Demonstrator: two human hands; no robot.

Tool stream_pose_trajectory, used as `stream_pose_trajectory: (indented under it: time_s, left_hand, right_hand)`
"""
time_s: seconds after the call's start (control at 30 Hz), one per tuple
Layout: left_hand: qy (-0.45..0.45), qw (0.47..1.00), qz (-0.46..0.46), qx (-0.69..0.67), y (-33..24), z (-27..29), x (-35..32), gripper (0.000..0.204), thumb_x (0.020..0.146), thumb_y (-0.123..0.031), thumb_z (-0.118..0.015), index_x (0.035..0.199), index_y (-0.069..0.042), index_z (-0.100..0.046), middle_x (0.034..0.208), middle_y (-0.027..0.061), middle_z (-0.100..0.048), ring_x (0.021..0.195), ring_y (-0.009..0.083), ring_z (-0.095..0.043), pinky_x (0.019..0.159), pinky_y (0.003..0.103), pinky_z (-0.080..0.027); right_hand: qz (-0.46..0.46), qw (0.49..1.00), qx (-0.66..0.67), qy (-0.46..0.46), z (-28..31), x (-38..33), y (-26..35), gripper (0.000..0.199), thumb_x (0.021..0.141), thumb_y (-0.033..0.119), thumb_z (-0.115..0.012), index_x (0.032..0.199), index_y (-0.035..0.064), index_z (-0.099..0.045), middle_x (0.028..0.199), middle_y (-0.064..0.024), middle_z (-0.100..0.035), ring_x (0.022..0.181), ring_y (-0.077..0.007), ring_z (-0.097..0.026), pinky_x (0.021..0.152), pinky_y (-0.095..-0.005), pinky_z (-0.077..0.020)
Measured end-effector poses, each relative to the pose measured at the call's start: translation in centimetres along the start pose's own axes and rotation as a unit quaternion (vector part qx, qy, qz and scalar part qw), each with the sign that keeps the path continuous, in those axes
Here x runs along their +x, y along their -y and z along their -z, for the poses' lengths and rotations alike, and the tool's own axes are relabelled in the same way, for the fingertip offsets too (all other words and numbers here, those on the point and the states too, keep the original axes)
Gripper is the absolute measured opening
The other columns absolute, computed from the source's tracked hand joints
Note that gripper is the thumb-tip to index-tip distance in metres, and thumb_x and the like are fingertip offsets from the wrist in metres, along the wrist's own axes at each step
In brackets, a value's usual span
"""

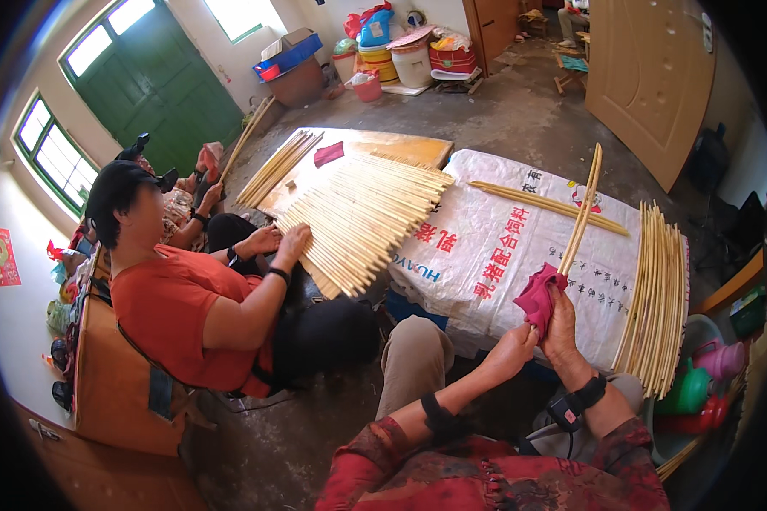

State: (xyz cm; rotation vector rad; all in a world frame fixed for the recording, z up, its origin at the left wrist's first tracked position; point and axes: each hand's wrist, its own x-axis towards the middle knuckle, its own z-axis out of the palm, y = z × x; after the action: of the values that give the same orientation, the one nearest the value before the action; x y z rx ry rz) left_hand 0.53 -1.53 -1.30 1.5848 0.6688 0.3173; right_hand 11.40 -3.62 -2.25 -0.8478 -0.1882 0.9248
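Observation:
My right hand (561,328) is closed round the lower end of a few long, pale bamboo-like sticks (583,213), which point up and away from me. A magenta cloth (539,294) is bunched about the sticks at my grip. Close beside it, my left hand (513,351) pinches the cloth's lower end, its fingertips partly hidden. Under the sticks lies a white printed woven sack (486,255) spread over a table. A couple of loose sticks (550,207) rest across it, and a row of many more (654,298) lies along its right side.
At left, a person in an orange top (187,298) handles a fan of sticks (358,217) on a wooden board (418,145); another sits beyond. A dark red cloth (329,154) lies there. Buckets (413,64) stand at the back, a door (652,85) far right, a basin with jugs (690,392) near right.

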Motion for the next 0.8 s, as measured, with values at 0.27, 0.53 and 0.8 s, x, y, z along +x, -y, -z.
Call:
stream_pose_trajectory:
  time_s: [0.27,0.53,0.8]
  left_hand:
    - [0.042,0.995,-0.043,0.08,0.5,0.9,-3.5,0.028,0.088,-0.026,-0.041,0.073,-0.002,-0.044,0.056,0.0039,-0.041,0.052,0.013,-0.041,0.049,0.029,-0.035]
    - [0.112,0.979,0.022,0.172,0.9,8.9,-12.1,0.02,0.087,-0.02,-0.045,0.078,-0.003,-0.045,0.06,0.0073,-0.042,0.057,0.0141,-0.04,0.054,0.031,-0.037]
    - [0.127,0.971,0.157,0.128,-0.9,14.7,-16.3,0.02,0.086,-0.021,-0.048,0.073,-0.006,-0.048,0.056,-0.0023,-0.042,0.051,0.0054,-0.04,0.045,0.023,-0.035]
  right_hand:
    - [0.072,0.991,0.084,-0.073,4.2,5.6,6.4,0.028,0.081,0.032,-0.054,0.093,0.007,-0.052,0.069,-0.003,-0.054,0.044,-0.0109,-0.047,0.036,-0.0234,-0.0395]
    - [0.152,0.98,0.1,-0.076,11.0,8.5,10.3,0.025,0.082,0.031,-0.053,0.094,0.0093,-0.054,0.078,-0.0036,-0.059,0.046,-0.0117,-0.047,0.04,-0.0254,-0.0401]
    - [0.179,0.961,0.174,-0.116,12.1,8.6,13.7,0.033,0.085,0.039,-0.043,0.1,0.0107,-0.052,0.085,-0.0049,-0.059,0.049,-0.0156,-0.05,0.046,-0.0281,-0.0439]
